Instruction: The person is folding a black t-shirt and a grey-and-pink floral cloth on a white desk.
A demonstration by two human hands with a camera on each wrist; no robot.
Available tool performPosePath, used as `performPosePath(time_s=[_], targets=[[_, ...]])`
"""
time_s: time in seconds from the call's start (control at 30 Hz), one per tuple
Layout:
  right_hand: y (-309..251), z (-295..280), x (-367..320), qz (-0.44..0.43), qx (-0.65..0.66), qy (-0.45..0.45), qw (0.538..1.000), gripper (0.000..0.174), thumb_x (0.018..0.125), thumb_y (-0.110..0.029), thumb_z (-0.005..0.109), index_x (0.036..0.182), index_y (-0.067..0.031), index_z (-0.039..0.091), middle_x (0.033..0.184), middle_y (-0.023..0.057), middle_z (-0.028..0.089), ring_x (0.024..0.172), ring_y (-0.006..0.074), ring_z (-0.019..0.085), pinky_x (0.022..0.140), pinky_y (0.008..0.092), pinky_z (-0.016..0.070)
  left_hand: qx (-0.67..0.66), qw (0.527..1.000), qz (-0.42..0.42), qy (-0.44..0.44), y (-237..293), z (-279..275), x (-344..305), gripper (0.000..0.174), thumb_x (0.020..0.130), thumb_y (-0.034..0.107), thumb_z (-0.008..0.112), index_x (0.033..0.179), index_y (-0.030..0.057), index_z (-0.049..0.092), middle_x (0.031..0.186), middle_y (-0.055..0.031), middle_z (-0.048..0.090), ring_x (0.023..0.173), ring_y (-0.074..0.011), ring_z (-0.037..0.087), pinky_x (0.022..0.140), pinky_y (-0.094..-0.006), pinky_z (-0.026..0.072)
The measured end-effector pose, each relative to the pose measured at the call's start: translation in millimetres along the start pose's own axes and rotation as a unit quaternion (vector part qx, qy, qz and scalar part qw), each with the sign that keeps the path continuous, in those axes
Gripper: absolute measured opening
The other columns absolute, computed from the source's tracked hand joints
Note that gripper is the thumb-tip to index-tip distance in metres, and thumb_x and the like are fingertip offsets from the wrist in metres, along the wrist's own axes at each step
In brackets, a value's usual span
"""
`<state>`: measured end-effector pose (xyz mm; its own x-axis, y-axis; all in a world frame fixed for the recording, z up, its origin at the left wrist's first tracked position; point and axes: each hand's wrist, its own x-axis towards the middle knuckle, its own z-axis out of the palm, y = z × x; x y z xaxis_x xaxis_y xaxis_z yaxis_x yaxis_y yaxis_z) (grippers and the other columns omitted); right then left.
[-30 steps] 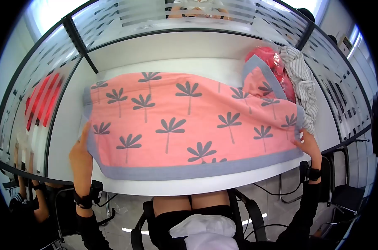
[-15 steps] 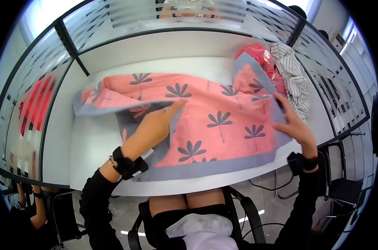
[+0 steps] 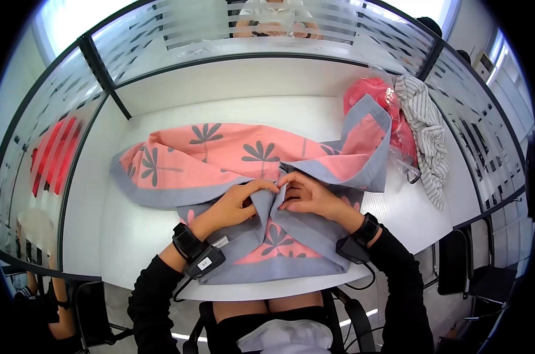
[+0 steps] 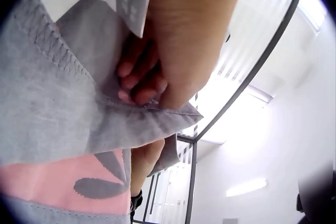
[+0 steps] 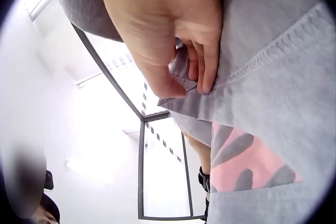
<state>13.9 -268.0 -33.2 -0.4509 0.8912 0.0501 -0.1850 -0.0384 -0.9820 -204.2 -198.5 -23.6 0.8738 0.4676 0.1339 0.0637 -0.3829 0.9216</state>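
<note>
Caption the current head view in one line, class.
Left hand and right hand pinch the grey border of a pink leaf-patterned cloth over a white table.

A white table (image 3: 143, 236) carries pink-and-gray cloth (image 3: 220, 147), striped fabric (image 3: 424, 130) and a bagged red bundle (image 3: 371, 97).

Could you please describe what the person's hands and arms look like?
Left hand and right hand are bare. Black sleeves stop short of the wrists, where black straps hold boxy black cameras, each trailing a black cable; the left camera shows a white label.
</note>
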Motion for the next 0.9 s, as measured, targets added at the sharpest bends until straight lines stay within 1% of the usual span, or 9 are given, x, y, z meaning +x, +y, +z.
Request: performPosePath(time_s=[0.03, 0.13, 0.17, 0.3, 0.4, 0.5, 0.7, 0.83, 0.9], targets=[[8.4, -0.7, 3.6, -0.011, -0.026, 0.038, 0.999, 0.03, 0.082, -0.002, 0.061, 0.109, -0.0063, 0.047, 0.096, 0.0049, 0.053, 0.091, 0.0133, 0.057, 0.081, 0.027, 0.0468, -0.052, 0.998, -0.037, -0.007, 1.2, -0.1, 0.3, 0.029, 0.083, 0.003, 0.051, 0.112, 0.0074, 0.051, 0.085, -0.0048, 0.058, 0.076, -0.0154, 0.059, 0.067, -0.0271, 0.0463], [6.3, -0.3, 7.2, 0.055, 0.028, 0.074, 0.995, 0.026, 0.083, -0.005, 0.062, 0.104, -0.006, 0.048, 0.089, 0.0031, 0.054, 0.081, 0.0111, 0.056, 0.072, 0.0245, 0.0478, -0.105, 0.994, 0.0, 0.015, -12.0, 6.4, 3.4, 0.025, 0.085, 0.007, 0.055, 0.11, 0.0076, 0.051, 0.075, 0.0, 0.053, 0.069, -0.0083, 0.055, 0.06, -0.0224, 0.0434], [7.2, 2.0, 7.8, 0.046, 0.024, 0.091, 0.994, 0.018, 0.085, -0.008, 0.06, 0.099, -0.0055, 0.049, 0.083, 0.0021, 0.054, 0.072, 0.0099, 0.055, 0.065, 0.0232, 0.0469, -0.109, 0.993, -0.046, 0.019, -3.1, 5.2, 3.6, 0.024, 0.085, 0.009, 0.057, 0.108, 0.0062, 0.051, 0.076, -0.0004, 0.054, 0.069, -0.0088, 0.055, 0.059, -0.0221, 0.0428], [10.3, -3.3, 6.5, 0.065, -0.008, 0.07, 0.995, 0.013, 0.092, -0.019, 0.051, 0.093, -0.0064, 0.052, 0.074, 0.0008, 0.053, 0.066, 0.0088, 0.054, 0.059, 0.022, 0.0447, -0.138, 0.989, -0.033, 0.03, -8.0, 6.9, 5.4, 0.015, 0.087, 0.009, 0.056, 0.101, 0.004, 0.052, 0.08, -0.0016, 0.052, 0.068, -0.0083, 0.052, 0.059, -0.0218, 0.0412], [10.1, -5.5, 6.5, 0.061, 0.02, 0.045, 0.997, 0.018, 0.093, -0.025, 0.049, 0.091, -0.0077, 0.051, 0.071, -0.0002, 0.05, 0.065, 0.009, 0.053, 0.058, 0.0214, 0.0418, -0.166, 0.981, 0.088, 0.052, -12.3, 12.4, 11.4, 0.01, 0.087, 0.008, 0.055, 0.095, 0.0029, 0.052, 0.087, -0.0032, 0.045, 0.069, -0.009, 0.051, 0.061, -0.0223, 0.0406], [8.0, -3.5, 9.3, 0.064, 0.086, 0.033, 0.994, 0.023, 0.094, -0.03, 0.048, 0.093, -0.0063, 0.049, 0.068, -0.0013, 0.044, 0.061, 0.0096, 0.049, 0.058, 0.0225, 0.0407, -0.174, 0.981, 0.064, 0.048, -11.6, 14.3, 13.9, 0.007, 0.088, 0.008, 0.055, 0.089, 0.0028, 0.05, 0.089, -0.0036, 0.04, 0.07, -0.0096, 0.05, 0.062, -0.0229, 0.0405], [10.6, -3.6, 11.8, 0.074, 0.097, 0.019, 0.992, 0.022, 0.094, -0.031, 0.048, 0.09, -0.0093, 0.048, 0.07, -0.0015, 0.047, 0.064, 0.0096, 0.051, 0.059, 0.0216, 0.0396, -0.174, 0.982, 0.052, 0.046, -11.8, 14.8, 15.1, 0.008, 0.088, 0.01, 0.055, 0.089, 0.0034, 0.049, 0.089, -0.0031, 0.041, 0.069, -0.0097, 0.05, 0.062, -0.0229, 0.0407], [6.0, 1.4, 11.5, 0.056, 0.076, 0.036, 0.995, 0.017, 0.09, -0.023, 0.055, 0.091, -0.0081, 0.048, 0.075, 0.0003, 0.051, 0.066, 0.0098, 0.053, 0.062, 0.0226, 0.0434, -0.186, 0.98, 0.055, 0.043, -12.2, 14.3, 15.8, 0.01, 0.089, 0.011, 0.055, 0.089, 0.0032, 0.048, 0.089, -0.0029, 0.042, 0.069, -0.0094, 0.05, 0.062, -0.0229, 0.0412], [8.3, 0.7, 12.5, 0.042, 0.057, 0.029, 0.997, 0.017, 0.088, -0.018, 0.059, 0.092, -0.0073, 0.047, 0.077, 0.0014, 0.053, 0.067, 0.0098, 0.054, 0.063, 0.0231, 0.045, -0.183, 0.982, 0.035, 0.021, -12.4, 10.2, 14.3, 0.011, 0.09, 0.013, 0.053, 0.093, 0.0037, 0.048, 0.093, -0.0031, 0.042, 0.078, -0.01, 0.049, 0.067, -0.0232, 0.0428]])
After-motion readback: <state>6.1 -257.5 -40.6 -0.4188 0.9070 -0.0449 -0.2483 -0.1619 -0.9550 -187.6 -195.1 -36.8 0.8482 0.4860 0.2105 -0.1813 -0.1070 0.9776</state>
